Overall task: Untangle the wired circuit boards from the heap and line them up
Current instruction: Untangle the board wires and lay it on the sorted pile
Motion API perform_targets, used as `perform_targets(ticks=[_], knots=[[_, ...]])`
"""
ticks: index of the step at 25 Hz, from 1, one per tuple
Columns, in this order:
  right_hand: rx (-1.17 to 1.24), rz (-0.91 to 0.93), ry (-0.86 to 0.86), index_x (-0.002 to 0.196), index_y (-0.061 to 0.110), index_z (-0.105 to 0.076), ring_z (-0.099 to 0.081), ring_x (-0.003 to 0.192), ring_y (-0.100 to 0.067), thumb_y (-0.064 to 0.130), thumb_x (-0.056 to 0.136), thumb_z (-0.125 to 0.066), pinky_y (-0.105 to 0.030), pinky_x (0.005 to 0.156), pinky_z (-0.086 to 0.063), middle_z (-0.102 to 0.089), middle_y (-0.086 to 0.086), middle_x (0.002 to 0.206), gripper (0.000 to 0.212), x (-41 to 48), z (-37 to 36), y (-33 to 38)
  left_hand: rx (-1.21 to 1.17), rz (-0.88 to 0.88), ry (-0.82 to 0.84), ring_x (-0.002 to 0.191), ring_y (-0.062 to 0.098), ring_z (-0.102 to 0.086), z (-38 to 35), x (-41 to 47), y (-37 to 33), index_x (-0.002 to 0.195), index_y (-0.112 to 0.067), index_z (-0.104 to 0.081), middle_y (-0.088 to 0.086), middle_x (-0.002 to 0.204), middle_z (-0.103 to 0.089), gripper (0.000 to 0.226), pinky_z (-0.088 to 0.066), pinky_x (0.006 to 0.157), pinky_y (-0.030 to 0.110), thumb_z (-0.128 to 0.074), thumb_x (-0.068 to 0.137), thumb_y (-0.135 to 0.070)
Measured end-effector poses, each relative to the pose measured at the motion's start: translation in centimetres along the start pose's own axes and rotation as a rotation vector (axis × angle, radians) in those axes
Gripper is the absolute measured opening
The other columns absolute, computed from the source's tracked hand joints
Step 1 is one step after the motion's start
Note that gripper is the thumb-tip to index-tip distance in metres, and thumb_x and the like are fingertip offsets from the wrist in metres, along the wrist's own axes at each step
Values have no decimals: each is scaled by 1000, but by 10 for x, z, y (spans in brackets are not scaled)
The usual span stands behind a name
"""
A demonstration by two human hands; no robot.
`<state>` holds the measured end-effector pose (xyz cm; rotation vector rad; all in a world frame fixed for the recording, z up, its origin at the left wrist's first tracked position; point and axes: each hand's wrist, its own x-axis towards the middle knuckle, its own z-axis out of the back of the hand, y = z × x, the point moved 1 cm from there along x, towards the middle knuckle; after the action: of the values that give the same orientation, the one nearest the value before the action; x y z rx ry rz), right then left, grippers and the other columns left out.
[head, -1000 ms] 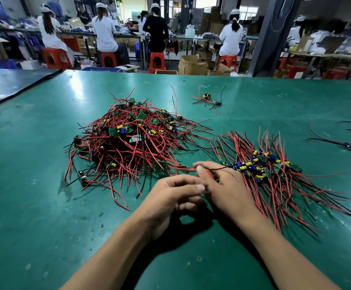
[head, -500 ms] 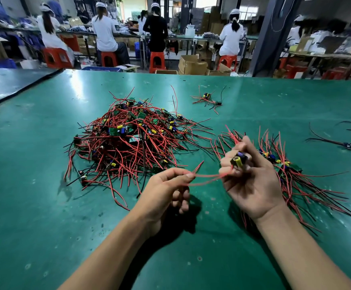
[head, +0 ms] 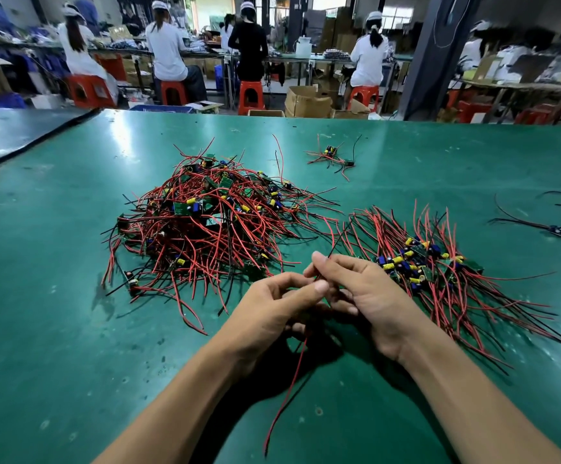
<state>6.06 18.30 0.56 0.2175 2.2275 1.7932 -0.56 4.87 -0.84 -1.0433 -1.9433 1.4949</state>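
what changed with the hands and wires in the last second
The left hand and right hand, apart with a red wire stretched between them half a second ago, have closed together. The red wire hangs below them, and a black wire sticks up from the right hand's pinch. The board it held is hidden. Heap and row unchanged.

Glossy green table [head: 71, 296] mat, scuffed; smooth red plastic-coated wires [head: 205, 236].

Bright overhead light leaves a pale glare streak on the green table [head: 38, 296] at far left. A soft dark shadow pools beneath the left hand [head: 272, 309] and right hand [head: 372, 296]. The wide lens bows the edges, and the background workers [head: 167, 45] look slightly blurred.
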Motion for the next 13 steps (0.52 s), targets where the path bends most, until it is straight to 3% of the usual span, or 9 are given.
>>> perform_targets(ticks=[4, 6, 9, 13], knots=[[-67, 4, -37, 89, 11, -75, -57, 49, -19, 46, 83, -74, -28, 47, -51, -61, -18, 76, 35, 1, 5, -5, -14, 31, -17, 65, 28, -69, 0, -1, 1, 82, -10, -68, 19, 82, -73, 24, -50, 60, 26, -74, 74, -32], [-92, 20, -52, 93, 9, -75, -60, 57, -23, 46, 83, -73, -33, 53, -55, -63, -18, 81, 38, 2, 7, -5, 4, 36, -16, 68, 27, -71, 0, -1, 1, 81, -15, -73, 18, 87, -74, 19, -44, 65, 31, -70, 79, -33], [-64, -2, 21, 97, 11, -76, -63, 61, -18, 44, 79, -76, -27, 52, -54, -68, -12, 82, 37, 0, 9, -2, 10, 18, -29, 69, 25, -72, 0, 2, 3, 82, -14, -75, 16, 90, -74, 16, -40, 66, 33, -63, 90, -22], [-85, -29, 99, 103, 10, -75, -67, 76, -21, 33, 80, -75, -30, 59, -57, -71, -14, 92, 33, -2, 12, -2, -8, 21, -27, 65, 23, -70, 1, 3, 4, 89, -7, -75, 16, 93, -74, 21, -55, 62, 28, -57, 95, -16]])
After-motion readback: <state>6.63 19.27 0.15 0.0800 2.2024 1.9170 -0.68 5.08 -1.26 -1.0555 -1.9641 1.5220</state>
